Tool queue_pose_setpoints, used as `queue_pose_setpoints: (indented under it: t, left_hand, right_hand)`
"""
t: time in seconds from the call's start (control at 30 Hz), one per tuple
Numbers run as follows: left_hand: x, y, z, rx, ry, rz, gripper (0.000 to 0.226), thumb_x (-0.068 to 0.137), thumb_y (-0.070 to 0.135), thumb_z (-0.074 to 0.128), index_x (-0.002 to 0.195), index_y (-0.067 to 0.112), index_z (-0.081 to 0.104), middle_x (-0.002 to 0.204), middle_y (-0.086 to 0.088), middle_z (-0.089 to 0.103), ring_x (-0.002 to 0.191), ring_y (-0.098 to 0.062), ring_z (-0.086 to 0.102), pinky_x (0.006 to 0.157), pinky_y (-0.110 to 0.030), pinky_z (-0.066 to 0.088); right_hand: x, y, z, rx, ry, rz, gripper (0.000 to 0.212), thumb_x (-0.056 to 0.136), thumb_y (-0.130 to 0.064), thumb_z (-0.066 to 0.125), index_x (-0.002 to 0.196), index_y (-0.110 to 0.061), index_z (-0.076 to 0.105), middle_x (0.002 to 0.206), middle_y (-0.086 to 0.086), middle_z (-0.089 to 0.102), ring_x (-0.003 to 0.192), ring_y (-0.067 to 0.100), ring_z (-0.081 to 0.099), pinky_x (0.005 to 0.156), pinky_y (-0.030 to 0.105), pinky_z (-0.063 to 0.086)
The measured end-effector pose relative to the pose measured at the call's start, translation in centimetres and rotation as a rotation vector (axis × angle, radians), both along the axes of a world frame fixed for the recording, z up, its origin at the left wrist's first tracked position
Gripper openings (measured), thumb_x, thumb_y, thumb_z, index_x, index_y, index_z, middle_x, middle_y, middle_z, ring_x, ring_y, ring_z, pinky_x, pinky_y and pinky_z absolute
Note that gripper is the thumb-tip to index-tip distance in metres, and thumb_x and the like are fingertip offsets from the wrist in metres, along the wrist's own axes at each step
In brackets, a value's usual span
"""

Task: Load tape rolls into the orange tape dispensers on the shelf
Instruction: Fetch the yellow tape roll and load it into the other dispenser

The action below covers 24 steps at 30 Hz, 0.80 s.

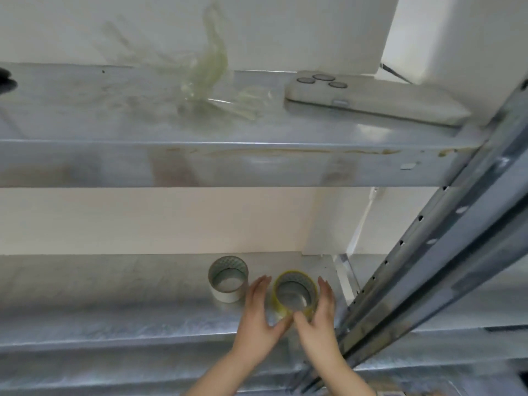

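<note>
Two tape rolls on the lower shelf (114, 318): a yellowish tape roll (295, 292) and, just left of it, a white-cored roll (228, 278). Your left hand (261, 312) and right hand (321, 315) flank the yellowish tape roll, fingers straight along its sides and thumbs at its near edge. It stands on end, core opening up, axis vertical. One phone (371, 98) and one tangle of tape scraps (208, 81) lie a shelf above it.

Galvanised steel rack: upper shelf (85, 121) far, lower shelf (114, 284) near, both dull-grey sheet with folded front lips, brownish streaks along the upper lip. Perforated upright post (428, 252) runs diagonally down the right side. Plain white wall (143, 221) behind both shelves, white corner column (457, 38) far right; light soft and even, blurry reflections in the metal.
</note>
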<state>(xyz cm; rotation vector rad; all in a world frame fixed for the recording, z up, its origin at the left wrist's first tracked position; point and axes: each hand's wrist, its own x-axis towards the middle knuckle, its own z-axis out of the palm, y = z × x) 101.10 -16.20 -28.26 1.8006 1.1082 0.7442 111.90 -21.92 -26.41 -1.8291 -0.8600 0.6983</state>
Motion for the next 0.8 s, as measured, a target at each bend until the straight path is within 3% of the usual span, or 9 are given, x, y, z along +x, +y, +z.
queue_pose_setpoints:
  t: [0.1,0.3,0.4,0.47,0.53,0.6,0.63,0.7,0.8]
  left_hand:
    - [1.2,0.5,-0.1,-0.215,0.049,0.015,0.092,0.074,0.025,0.076,0.146,0.009,0.02,0.152,-0.008,0.028,0.142,-0.021,0.029,0.116,-0.039,0.029]
    - [2.8,0.2,0.2,-0.185,0.011,0.047,0.069,0.075,0.013,0.073,0.134,0.017,0.039,0.135,-0.005,0.052,0.127,-0.02,0.05,0.103,-0.023,0.042]
    - [2.7,-0.8,0.8,-0.159,-0.104,0.121,0.076,0.068,0.024,0.076,0.135,0.016,0.039,0.134,-0.004,0.054,0.126,-0.017,0.051,0.106,-0.03,0.042]
    - [2.4,-1.3,1.3,-0.143,-0.157,0.191,0.08,0.066,0.024,0.078,0.136,0.017,0.039,0.136,-0.002,0.053,0.128,-0.014,0.048,0.109,-0.034,0.04]
    - [1.8,-1.6,1.7,-0.115,-0.182,0.263,0.077,0.068,0.018,0.081,0.132,0.025,0.039,0.133,0.007,0.051,0.127,-0.008,0.046,0.107,-0.024,0.037]
    - [0.8,-1.7,2.3,-0.107,-0.203,0.326,0.079,0.068,0.016,0.081,0.134,0.025,0.039,0.127,0.017,0.05,0.124,-0.001,0.045,0.101,-0.008,0.033]
    - [0.3,-1.7,2.6,-0.104,-0.208,0.358,0.079,0.068,0.016,0.081,0.135,0.022,0.04,0.124,0.019,0.05,0.121,0.001,0.046,0.096,0.0,0.032]
    - [-1.1,-1.8,3.4,-0.082,-0.217,0.417,0.076,0.068,0.015,0.081,0.134,0.018,0.044,0.124,0.013,0.054,0.12,-0.003,0.05,0.091,0.003,0.034]
    - [-3.5,-2.0,4.7,-0.029,-0.227,0.503,0.07,0.069,0.014,0.081,0.13,0.02,0.047,0.126,0.004,0.059,0.122,-0.01,0.053,0.102,-0.015,0.039]
  right_hand:
    - [1.4,-0.2,-0.3,-0.063,0.182,0.048,0.077,0.086,-0.001,0.055,0.147,-0.018,0.011,0.155,0.005,0.019,0.134,0.01,0.028,0.104,0.019,0.025]
    - [2.0,0.0,-0.4,-0.034,0.144,0.103,0.069,0.084,0.006,0.051,0.144,-0.012,0.022,0.149,0.01,0.035,0.134,0.018,0.036,0.109,0.021,0.028]
    - [2.1,-0.2,-0.1,0.009,0.078,0.167,0.073,0.083,0.003,0.055,0.144,-0.016,0.022,0.148,0.005,0.034,0.131,0.01,0.034,0.094,-0.002,0.026]
    - [1.9,-0.3,0.1,0.044,0.074,0.219,0.077,0.081,0.002,0.057,0.145,-0.019,0.02,0.149,0.003,0.031,0.135,0.013,0.032,0.085,-0.01,0.026]
    - [1.4,-0.2,0.7,0.095,0.077,0.285,0.079,0.08,0.001,0.059,0.144,-0.02,0.018,0.149,0.003,0.03,0.137,0.015,0.031,0.1,0.001,0.031]
    - [0.7,0.2,1.3,0.136,0.074,0.346,0.08,0.079,0.0,0.061,0.144,-0.018,0.019,0.149,0.005,0.033,0.137,0.018,0.034,0.115,0.031,0.031]
    - [0.3,0.5,1.6,0.148,0.064,0.376,0.08,0.078,-0.001,0.062,0.144,-0.017,0.02,0.148,0.005,0.034,0.137,0.018,0.035,0.115,0.039,0.031]
    - [-0.8,1.2,2.2,0.166,0.04,0.437,0.082,0.076,-0.003,0.065,0.144,-0.016,0.02,0.145,0.001,0.035,0.137,0.017,0.035,0.116,0.039,0.03]
    - [-2.9,2.3,2.7,0.188,0.009,0.523,0.089,0.072,-0.004,0.07,0.145,-0.009,0.019,0.141,0.002,0.034,0.135,0.011,0.031,0.112,0.018,0.023]
